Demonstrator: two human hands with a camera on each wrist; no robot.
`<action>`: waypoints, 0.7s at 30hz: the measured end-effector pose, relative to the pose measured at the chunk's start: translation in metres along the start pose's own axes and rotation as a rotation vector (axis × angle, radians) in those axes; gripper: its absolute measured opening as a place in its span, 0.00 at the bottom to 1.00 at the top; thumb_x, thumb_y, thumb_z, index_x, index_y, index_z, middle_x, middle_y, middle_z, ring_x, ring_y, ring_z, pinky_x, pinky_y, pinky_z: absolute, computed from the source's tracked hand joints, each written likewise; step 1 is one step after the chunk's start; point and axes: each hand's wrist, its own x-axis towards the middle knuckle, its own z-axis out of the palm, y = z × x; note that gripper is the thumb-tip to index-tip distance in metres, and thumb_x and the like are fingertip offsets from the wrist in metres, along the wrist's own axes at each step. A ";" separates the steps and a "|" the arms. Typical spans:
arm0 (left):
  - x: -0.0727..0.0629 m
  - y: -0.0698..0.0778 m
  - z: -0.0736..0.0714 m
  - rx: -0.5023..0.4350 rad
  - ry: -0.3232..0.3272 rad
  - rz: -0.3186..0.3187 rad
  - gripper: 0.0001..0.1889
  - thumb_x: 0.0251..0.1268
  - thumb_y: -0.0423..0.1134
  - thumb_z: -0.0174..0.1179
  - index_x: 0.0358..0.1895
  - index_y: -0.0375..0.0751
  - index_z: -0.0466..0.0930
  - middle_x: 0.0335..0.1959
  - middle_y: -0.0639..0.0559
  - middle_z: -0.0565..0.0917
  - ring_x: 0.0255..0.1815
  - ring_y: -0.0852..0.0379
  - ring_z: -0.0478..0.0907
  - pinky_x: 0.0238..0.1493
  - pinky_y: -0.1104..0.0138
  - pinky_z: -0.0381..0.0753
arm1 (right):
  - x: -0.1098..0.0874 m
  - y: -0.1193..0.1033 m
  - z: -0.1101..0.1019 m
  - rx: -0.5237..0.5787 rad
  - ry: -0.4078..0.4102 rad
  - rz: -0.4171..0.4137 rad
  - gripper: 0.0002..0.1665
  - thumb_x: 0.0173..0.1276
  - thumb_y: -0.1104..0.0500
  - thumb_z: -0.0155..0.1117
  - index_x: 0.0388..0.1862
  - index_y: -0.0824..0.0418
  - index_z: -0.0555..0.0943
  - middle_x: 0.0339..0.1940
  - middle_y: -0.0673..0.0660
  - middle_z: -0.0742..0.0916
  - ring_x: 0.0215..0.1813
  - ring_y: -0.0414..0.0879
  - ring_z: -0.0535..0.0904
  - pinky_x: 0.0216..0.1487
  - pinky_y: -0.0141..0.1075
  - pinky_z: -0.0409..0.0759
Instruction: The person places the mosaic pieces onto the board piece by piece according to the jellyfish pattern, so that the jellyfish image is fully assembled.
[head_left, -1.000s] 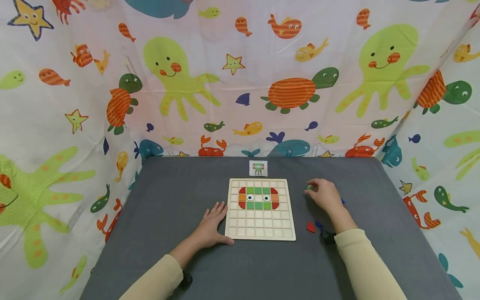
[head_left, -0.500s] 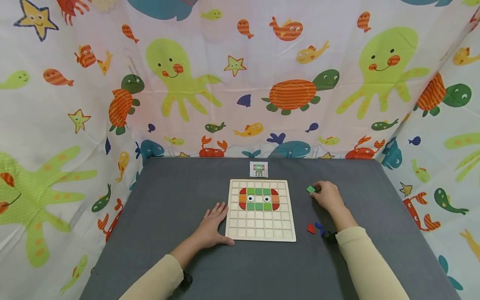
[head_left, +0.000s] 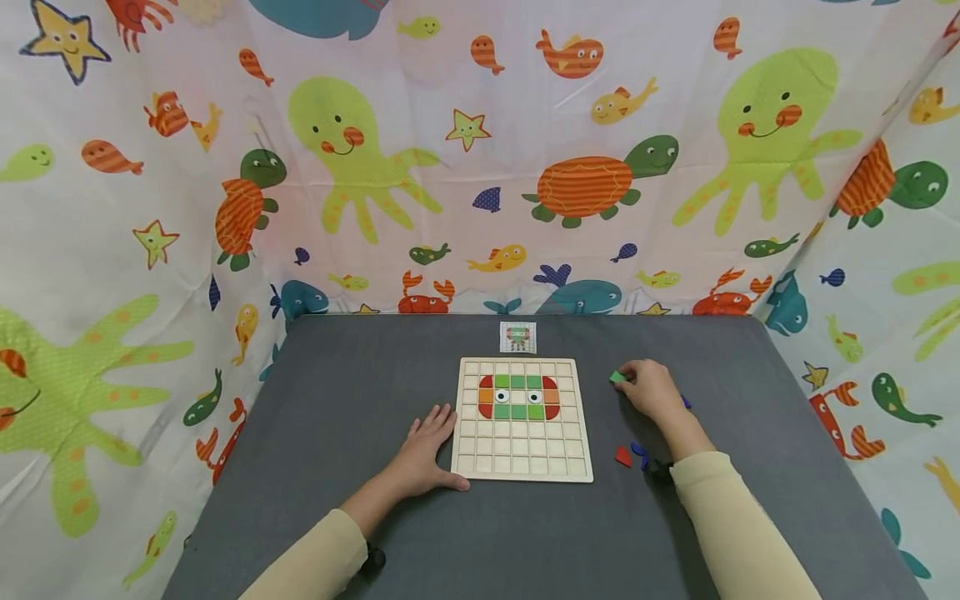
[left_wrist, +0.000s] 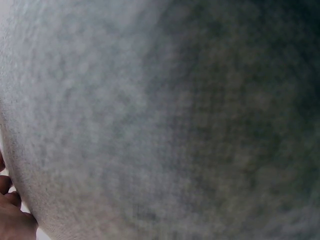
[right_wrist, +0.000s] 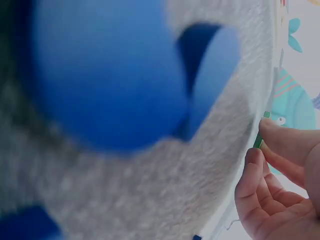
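Note:
A pale wooden grid board point(head_left: 480, 458) lies mid-table, with red, orange and green tiles and two eye tiles forming a wide face in its upper half. My left hand point(head_left: 424, 454) rests at the board's left edge, fingers spread and thumb by the near left corner; the left wrist view catches only part of that hand point(left_wrist: 17, 220). To the right of the board, my right hand point(head_left: 649, 390) pinches a small green square tile point(head_left: 617, 377) between thumb and fingers. The same tile shows edge-on in the right wrist view, partly covered by the fingertips point(right_wrist: 254, 156).
A small picture card point(head_left: 517, 337) lies beyond the board. Near my right wrist are a red piece point(head_left: 623, 457) and blue pieces point(head_left: 638, 449), with another blue piece point(head_left: 686, 402) beside the forearm. Blue curved pieces point(right_wrist: 110, 75) loom large in the right wrist view. A printed curtain point(head_left: 465, 275) stands behind the table.
My right hand stays right of the board and shifts slightly; the green tile, mostly covered a second ago, came into fuller view and now shows a smaller face. The left hand keeps its place.

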 end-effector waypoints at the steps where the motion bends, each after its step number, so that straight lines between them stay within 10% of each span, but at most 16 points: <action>1: 0.000 0.000 0.000 -0.001 0.000 0.000 0.67 0.39 0.62 0.80 0.82 0.43 0.50 0.84 0.48 0.48 0.85 0.47 0.38 0.81 0.43 0.38 | -0.001 -0.003 -0.001 0.001 0.000 -0.007 0.16 0.69 0.60 0.69 0.50 0.70 0.85 0.42 0.66 0.86 0.42 0.57 0.81 0.45 0.52 0.81; 21: -0.001 0.002 -0.001 -0.001 0.005 -0.001 0.66 0.39 0.60 0.81 0.82 0.42 0.51 0.84 0.47 0.49 0.85 0.46 0.40 0.81 0.42 0.39 | -0.030 -0.067 0.003 0.061 0.033 -0.200 0.17 0.68 0.61 0.71 0.54 0.65 0.86 0.50 0.64 0.83 0.40 0.51 0.81 0.37 0.42 0.82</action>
